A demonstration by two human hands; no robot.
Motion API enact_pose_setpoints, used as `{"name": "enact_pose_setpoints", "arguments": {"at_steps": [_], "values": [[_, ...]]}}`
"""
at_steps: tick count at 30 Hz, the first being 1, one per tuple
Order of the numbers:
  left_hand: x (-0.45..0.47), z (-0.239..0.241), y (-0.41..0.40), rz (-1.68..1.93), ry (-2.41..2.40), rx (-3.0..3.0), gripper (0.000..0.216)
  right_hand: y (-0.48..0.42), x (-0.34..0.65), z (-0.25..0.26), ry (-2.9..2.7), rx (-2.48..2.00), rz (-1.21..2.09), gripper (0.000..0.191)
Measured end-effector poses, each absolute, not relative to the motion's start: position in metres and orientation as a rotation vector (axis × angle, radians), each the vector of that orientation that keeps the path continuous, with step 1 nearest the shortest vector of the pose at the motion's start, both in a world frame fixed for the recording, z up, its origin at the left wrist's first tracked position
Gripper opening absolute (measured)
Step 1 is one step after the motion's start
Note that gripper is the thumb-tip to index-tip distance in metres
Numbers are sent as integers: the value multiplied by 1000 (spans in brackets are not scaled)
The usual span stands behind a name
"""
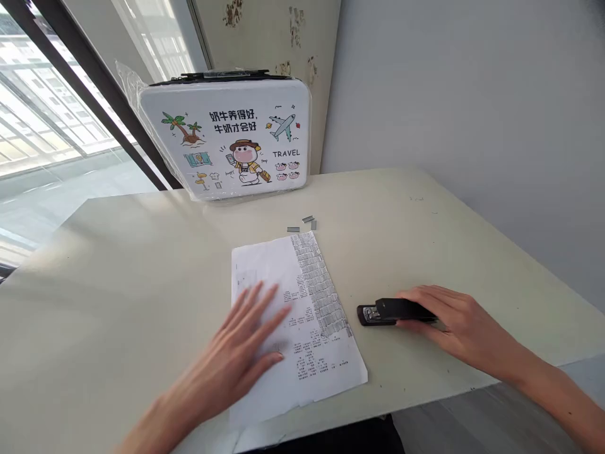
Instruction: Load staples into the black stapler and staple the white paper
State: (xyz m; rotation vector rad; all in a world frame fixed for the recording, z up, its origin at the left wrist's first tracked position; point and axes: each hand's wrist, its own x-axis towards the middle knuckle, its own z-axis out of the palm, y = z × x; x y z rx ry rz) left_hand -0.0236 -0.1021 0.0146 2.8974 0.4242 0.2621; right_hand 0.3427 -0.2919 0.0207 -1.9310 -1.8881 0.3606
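Note:
A printed sheet of paper (pixel 326 384) lies on the table, its right part covered by rows of staples (pixel 319 284). Over the paper's left half is my left hand (pixel 246 347), fingers spread and slightly blurred; it holds nothing. To the right of the paper, my right hand (pixel 454 321) is closed around the rear of a black stapler (pixel 392 310). The stapler rests low at the table surface, its nose pointing left toward the paper's edge and apart from it. Short strips of staples (pixel 293 229) lie just beyond the paper's far edge.
A white cartoon-printed case (pixel 227 139) in clear plastic wrap stands at the back of the pale table (pixel 142 271). A grey wall (pixel 449 94) borders the table on the right. A window (pixel 47 94) is at the left. The table's front edge runs close to my body.

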Motion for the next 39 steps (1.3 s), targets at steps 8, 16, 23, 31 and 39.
{"name": "enact_pose_setpoints", "arguments": {"at_steps": [8, 16, 23, 31, 39], "values": [[-62, 15, -109, 166, 373, 3019, 82, -337, 379, 9, -1327, -2204, 296, 39], [25, 25, -147, 129, 235, 2953, 80, -354, 373, 48, -1065, -2325, 114, 28], [161, -10, -132, 198, 118, 2763, 74, -336, 365, 58, -1180, -2190, 19, 36], [238, -20, -130, 392, -55, 2676, 59, -302, 345, 69, -1253, -2064, -26, 35], [108, 10, -79, 566, -140, 2579, 18, -242, 324, 55, -1399, -1935, 122, 27]]}}
